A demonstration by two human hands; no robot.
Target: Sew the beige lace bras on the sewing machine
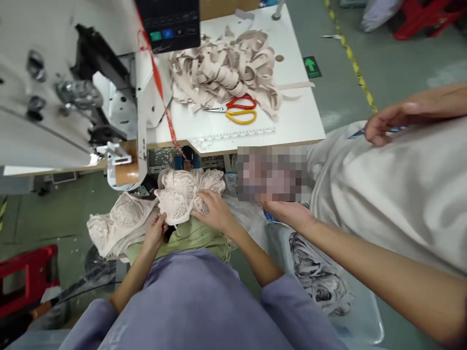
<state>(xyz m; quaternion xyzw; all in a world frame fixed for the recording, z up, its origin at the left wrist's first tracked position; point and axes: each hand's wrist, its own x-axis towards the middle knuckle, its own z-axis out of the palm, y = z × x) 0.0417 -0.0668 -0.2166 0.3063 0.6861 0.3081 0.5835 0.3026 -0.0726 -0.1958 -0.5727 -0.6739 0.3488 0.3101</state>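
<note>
Centre-left, our left hand (156, 230) pinches and right hand (216, 212) holds a lace bra (175, 204): likely light, soft; grip its edge.

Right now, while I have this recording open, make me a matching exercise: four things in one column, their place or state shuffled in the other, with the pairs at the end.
Column one
1. Scissors
2. Lace piece
3. Beige strips
4. Patterned strips

Column two
A. Inside the clear bin
B. Touched by the left hand and the right hand
C. Heaped on the white tabletop
D. One handle red, the other yellow

Pairs: 1-D, 2-B, 3-C, 4-A
</note>
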